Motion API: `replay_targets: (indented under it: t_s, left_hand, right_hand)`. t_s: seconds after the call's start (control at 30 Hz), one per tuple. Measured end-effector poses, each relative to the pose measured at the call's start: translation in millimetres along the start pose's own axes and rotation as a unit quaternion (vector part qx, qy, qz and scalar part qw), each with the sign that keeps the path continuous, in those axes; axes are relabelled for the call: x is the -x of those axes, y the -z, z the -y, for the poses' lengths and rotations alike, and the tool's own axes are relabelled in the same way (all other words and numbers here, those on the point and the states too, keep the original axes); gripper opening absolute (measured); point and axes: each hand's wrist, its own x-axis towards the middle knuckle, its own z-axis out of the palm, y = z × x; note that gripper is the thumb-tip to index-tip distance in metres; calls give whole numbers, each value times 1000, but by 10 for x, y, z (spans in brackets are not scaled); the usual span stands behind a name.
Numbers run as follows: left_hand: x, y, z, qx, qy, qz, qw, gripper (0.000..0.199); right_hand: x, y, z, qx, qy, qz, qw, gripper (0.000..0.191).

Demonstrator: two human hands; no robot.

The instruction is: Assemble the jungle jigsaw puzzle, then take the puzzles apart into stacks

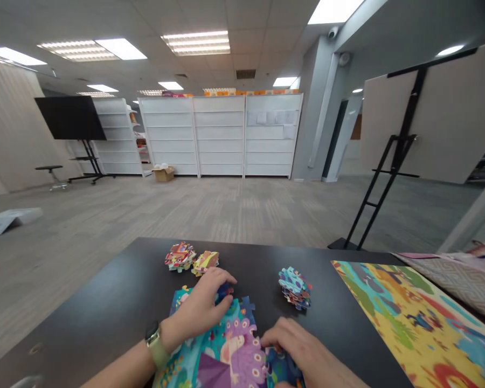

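Jigsaw puzzle, part-built and printed in teal, pink and purple [222, 350], lies on a black tabletop [105, 307] directly before the person. Its long axis runs away from them, and its far edge is ragged with interlocking knobs. Left hand [200, 304], wearing a smartwatch with a beige strap [156, 345], arches over the puzzle's far part, fingers [222, 281] close together and curled down onto a dark blue puzzle piece [225, 291]; whether they grip it cannot be told. Right hand [295, 345] sits at the near right edge, fingers narrowly spaced over a blue patterned puzzle piece [281, 366], their grip equally unclear. Farther out lie a red-and-yellow heap of puzzle pieces [180, 256], a smaller yellow-and-red heap of puzzle pieces [205, 263] just beside it, and a teal-and-blue heap of puzzle pieces [295, 288]. A yellow, teal and red printed sheet [412, 323] covers the table's right side.
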Motion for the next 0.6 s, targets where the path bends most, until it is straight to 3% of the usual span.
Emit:
replay_targets:
  t_s: [0.13,0.23,0.33,0.43,0.6]
  left_hand:
    - [31,2,-40,-21,-31,74,997,29]
    - [59,12,-104,-56,-27,133,989,53]
    - [74,-11,-129,-83,2,142,986,71]
    - [71,-30,-130,-94,27,136,986,71]
    - [60,28,-239,-85,-11,164,983,74]
  right_hand:
    - [0,16,14,-21,16,-1,1000,49]
    - [-6,10,16,-44,21,-4,999,48]
    - [-8,15,12,-80,5,-10,997,51]
    - [-3,43,10,-105,-3,-18,994,51]
    - [-3,79,-7,-105,-11,-14,994,54]
